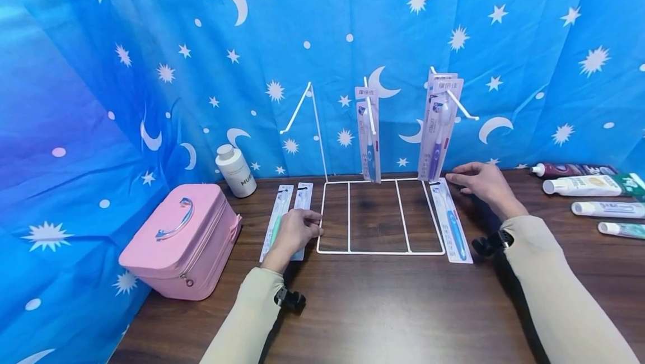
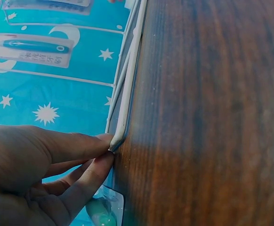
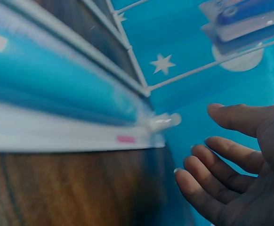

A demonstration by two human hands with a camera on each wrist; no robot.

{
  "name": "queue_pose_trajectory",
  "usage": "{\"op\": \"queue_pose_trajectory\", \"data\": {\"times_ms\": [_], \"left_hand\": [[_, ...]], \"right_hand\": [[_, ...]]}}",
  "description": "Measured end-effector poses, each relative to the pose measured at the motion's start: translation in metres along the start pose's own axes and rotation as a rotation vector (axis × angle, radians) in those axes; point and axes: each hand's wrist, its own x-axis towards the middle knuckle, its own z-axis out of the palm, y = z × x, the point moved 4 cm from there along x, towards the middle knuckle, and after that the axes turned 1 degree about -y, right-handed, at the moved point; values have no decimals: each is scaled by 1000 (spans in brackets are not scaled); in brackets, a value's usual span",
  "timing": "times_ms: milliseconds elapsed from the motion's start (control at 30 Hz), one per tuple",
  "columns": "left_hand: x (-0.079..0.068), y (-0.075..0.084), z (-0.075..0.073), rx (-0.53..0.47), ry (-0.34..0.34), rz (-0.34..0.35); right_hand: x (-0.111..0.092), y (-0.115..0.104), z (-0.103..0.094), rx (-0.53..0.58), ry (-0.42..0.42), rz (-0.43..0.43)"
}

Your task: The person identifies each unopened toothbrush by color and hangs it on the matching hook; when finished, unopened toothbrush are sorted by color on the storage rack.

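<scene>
My left hand (image 1: 294, 231) pinches the front-left part of a white wire display rack (image 1: 378, 253) between thumb and fingers; the left wrist view shows the grip on the base corner (image 2: 121, 134). Partly behind that hand lie two packaged toothbrushes, one green-handled (image 1: 276, 224). My right hand (image 1: 481, 185) is held with loose, parted fingers and nothing in them, near the top of a packaged blue toothbrush (image 1: 455, 229) beside the rack. Packaged toothbrushes hang from the rack: a blue one (image 1: 369, 140) on the middle hook, purple-handled ones (image 1: 435, 140) on the right hook.
The left hook (image 1: 296, 107) bears nothing. A pink case (image 1: 176, 241) and a white bottle (image 1: 235, 171) stand at the left. Several toothpaste tubes (image 1: 584, 186) lie at the far right. A blue star-and-moon curtain (image 1: 322, 11) hangs close behind the rack.
</scene>
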Motion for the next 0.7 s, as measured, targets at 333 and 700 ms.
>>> {"op": "queue_pose_trajectory", "data": {"times_ms": [333, 700], "left_hand": [[2, 0, 0, 0, 5, -18], [1, 1, -1, 4, 7, -12]], "right_hand": [[5, 10, 10, -83, -58, 72], [1, 6, 16, -174, -93, 13]]}}
